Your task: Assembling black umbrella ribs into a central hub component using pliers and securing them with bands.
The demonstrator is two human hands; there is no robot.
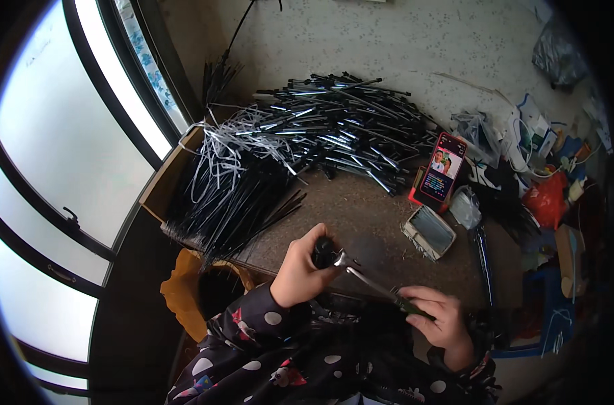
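Note:
My left hand [297,271] is closed around a short black cylindrical part [324,250] above the table's near edge. From its end juts a shiny metal piece [345,259]. To its right, my right hand [441,320] grips the dark green handle of a slim metal-shafted tool [378,286]. The tool slants up to the left, its tip at or very near the metal piece; whether they touch I cannot tell. Its exact kind is unclear, and fingers cover part of the handle. Both hands are over the front of the brown table [341,209].
A large heap of black rods [347,128] lies at the back. Thin black strips [219,202] and pale ties [233,145] fill the left. On the right are a phone [443,169], a rectangular container [430,231], clear plastic bags [466,206] and a red bag [549,201]. Windows [57,135] stand left.

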